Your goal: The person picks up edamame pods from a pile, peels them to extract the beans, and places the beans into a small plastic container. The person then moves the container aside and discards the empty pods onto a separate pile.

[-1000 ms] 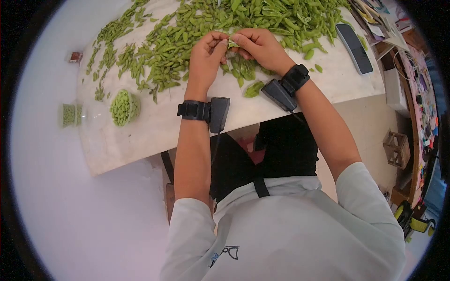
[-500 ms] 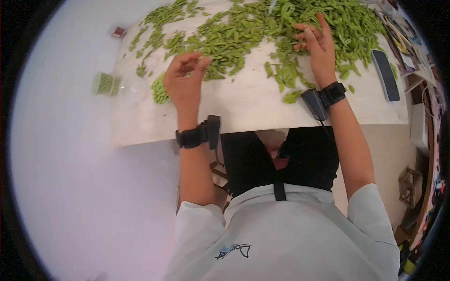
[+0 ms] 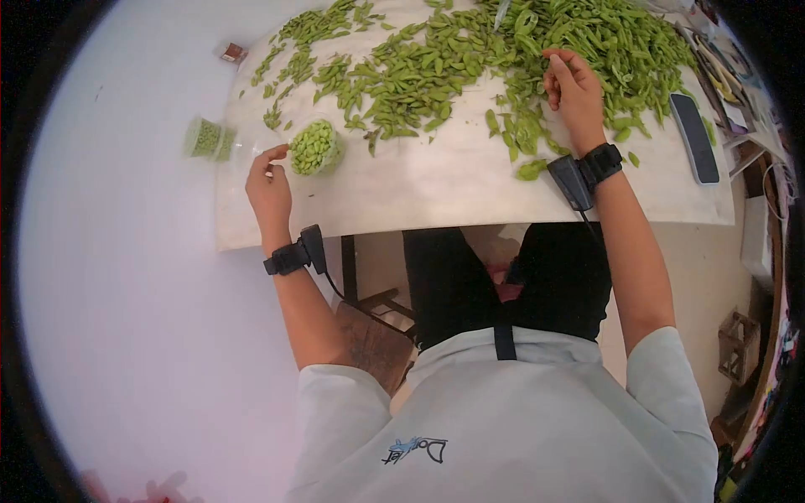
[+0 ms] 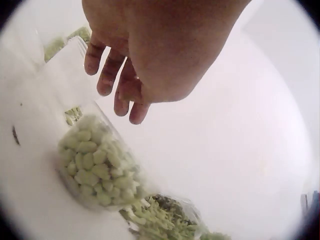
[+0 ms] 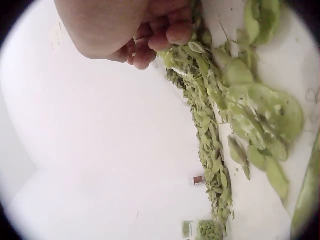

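At the left of the table my left hand is beside a clear cup of shelled green beans. In the left wrist view the relaxed, separated fingers of that hand hang above and beside the cup, with no bean seen between them. Over the near side of the large green pod pile is my right hand. Its fingers are loosely bent in the right wrist view, where the hand is close to pods; nothing held is visible, though the fingertips partly cover what lies behind.
A phone lies at the table's right. Scattered pods spread across the back, and opened pods lie below my right hand. Left of the bean cup stands another clear container; a small brown item is behind it.
My hands were together over the pods; they have since moved apart. The left went left to the bean cup, the right toward the large pile. The head view has shifted.
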Motion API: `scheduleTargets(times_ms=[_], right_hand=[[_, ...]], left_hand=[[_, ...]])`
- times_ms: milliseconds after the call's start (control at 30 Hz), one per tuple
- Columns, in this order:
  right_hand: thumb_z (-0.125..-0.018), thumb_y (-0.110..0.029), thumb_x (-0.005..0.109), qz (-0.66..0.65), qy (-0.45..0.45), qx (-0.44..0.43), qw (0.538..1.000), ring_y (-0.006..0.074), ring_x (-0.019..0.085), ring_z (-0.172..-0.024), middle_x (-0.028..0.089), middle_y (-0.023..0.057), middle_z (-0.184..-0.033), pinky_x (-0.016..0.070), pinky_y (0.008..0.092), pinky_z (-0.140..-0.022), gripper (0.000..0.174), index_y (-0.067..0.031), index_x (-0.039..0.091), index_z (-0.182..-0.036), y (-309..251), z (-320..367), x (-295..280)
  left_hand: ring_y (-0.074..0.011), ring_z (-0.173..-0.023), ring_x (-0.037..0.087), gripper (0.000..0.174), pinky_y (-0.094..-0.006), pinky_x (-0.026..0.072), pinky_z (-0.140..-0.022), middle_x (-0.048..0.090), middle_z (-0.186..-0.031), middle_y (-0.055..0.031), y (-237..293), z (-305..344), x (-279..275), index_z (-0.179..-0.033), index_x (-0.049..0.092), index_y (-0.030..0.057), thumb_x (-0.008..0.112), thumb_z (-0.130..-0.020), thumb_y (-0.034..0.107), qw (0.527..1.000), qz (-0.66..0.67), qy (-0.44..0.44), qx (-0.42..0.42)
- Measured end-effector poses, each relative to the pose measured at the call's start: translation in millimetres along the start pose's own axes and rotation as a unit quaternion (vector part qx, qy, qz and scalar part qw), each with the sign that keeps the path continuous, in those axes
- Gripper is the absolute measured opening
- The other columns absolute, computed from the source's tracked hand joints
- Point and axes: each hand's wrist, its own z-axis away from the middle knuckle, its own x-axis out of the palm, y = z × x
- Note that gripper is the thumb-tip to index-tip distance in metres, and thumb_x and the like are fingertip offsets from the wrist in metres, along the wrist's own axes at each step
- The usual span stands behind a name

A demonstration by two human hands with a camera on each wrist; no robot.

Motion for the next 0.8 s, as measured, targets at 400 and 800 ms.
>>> scheduleTargets(times_ms=[400,800], right_hand=[[-0.094,-0.023,0.053,0.02,0.006,0.016,1.0,0.0038,0.044,-0.05,0.055,-0.0017,-0.065,0.0345,0.02,-0.044,0.02,-0.0068,0.06,-0.105,-2,1,0],[-0.094,-0.022,0.053,0.005,-0.008,0.008,1.0,0.0047,0.047,-0.055,0.056,-0.001,-0.066,0.037,0.0206,-0.049,0.021,-0.0049,0.06,-0.103,4,-1,-3]], left_hand=[[-0.0177,-0.083,0.059,0.029,-0.0296,0.0461,-0.075,0.067,-0.098,-0.0073,35,-6,19,-0.107,0.065,0.0077,0.05,-0.082,0.004,0.998,-0.057,-0.001,0.037],[-0.0219,-0.089,0.064,0.022,-0.0316,0.0487,-0.079,0.067,-0.103,-0.0094,149,-63,138,-0.104,0.067,0.008,0.059,-0.084,0.013,0.972,0.03,-0.165,0.165]])
